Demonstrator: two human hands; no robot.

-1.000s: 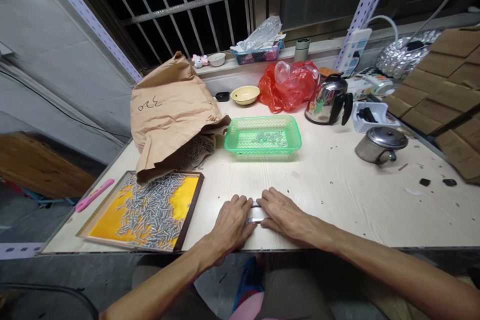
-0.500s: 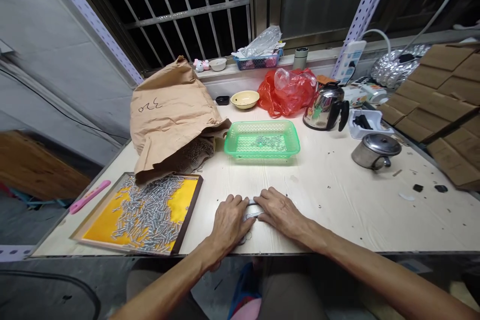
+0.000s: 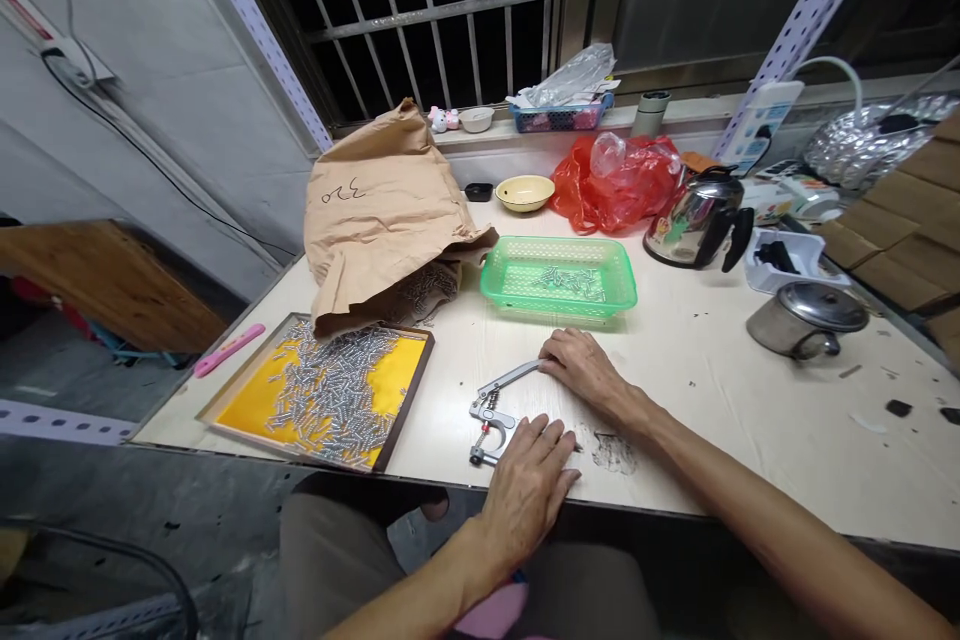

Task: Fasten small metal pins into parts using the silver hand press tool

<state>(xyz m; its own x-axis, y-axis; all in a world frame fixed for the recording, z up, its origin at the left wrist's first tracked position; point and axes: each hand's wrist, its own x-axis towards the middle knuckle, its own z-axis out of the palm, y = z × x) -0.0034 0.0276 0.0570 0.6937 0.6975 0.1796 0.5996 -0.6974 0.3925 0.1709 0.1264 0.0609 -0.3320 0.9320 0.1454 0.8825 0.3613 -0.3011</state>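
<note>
"Two hands on the tool?"
"Yes. The right hand (image 3: 585,365) has its fingertips closed on the lever end of the silver metal plier-like tool (image 3: 501,418), at two o'clock. The left hand (image 3: 529,480) covers its near side; I can't tell whether those fingers grip."
"Where's it lying?"
"On the pale wooden table (image 3: 697,410), yellow-bottomed rectangular tray (image 3: 388,380) at nine o'clock, green plastic basket (image 3: 559,308) at one."

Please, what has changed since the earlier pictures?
The silver metal plier-like tool now lies opened. The right hand has moved forward, away from the left hand, and holds the upper handle's end; the left hand lies over the lower part. The green perforated plastic basket and brown paper bag stayed.
</note>
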